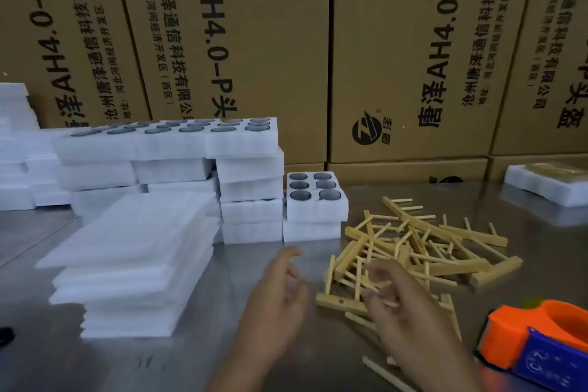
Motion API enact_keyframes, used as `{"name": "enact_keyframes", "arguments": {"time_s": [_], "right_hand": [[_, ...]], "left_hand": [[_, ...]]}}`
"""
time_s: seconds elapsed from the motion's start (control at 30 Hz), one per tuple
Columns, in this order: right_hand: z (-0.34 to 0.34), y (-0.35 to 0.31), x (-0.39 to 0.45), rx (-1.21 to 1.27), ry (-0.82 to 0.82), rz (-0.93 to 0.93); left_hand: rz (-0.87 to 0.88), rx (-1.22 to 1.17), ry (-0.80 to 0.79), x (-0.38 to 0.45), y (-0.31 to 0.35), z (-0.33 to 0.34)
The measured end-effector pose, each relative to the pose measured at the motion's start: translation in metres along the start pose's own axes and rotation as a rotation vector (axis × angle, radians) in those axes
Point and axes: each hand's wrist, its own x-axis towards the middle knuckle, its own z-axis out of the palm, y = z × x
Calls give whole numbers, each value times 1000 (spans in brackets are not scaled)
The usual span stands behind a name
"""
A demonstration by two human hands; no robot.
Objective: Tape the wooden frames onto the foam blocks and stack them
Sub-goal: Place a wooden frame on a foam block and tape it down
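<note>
Frame pick-up underway: right hand (394, 293) pinches at a stick in the wooden frames pile (413, 251), lower right; left hand (280, 293) loose, empty. Next, lift one free.

both hands blurred; tape dispenser (541, 340) cut off at the right edge.

White foam blocks (171, 166) fill the nine to eleven o'clock side, several patterned with rows of dark grey round holes, and the flat sheets (133, 258) in front are white too. Pale yellow wooden frames (413, 251) lie on the dull silver-grey table (318, 360). At five o'clock sits an orange-and-blue tape dispenser (541, 337); behind stand brown cartons (407, 51) with black print.
</note>
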Motion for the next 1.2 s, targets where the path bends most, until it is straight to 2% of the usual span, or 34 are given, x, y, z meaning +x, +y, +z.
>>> {"name": "enact_keyframes", "arguments": {"time_s": [0.1, 0.23, 0.33, 0.47, 0.57, 0.77, 0.87, 1.03, 1.2], "right_hand": [[21, -15, 67, -158, -104, -102], [48, -6, 142, -314, -166, -7], [63, 7, 189, -422, -223, 58], [79, 23, 227, -487, -343, 122], [87, 30, 239, -473, -312, 111], [83, 28, 216, -432, -32, 100], [64, 22, 181, -423, 39, 9], [28, 6, 115, -440, 33, -123], [15, -9, 65, -356, -65, -141]], "left_hand": [[-44, 226, -108, 75, 1, 8], [-125, 425, -129, 134, -7, 35], [-160, 462, -102, 175, -16, 49], [-191, 494, -169, 208, -26, 57], [-149, 578, -90, 220, -28, 56], [13, 478, -1, 192, -24, 51], [99, 409, 22, 157, -22, 42], [184, 375, 47, 90, -13, 12], [224, 447, 85, 19, 6, -15]]}}
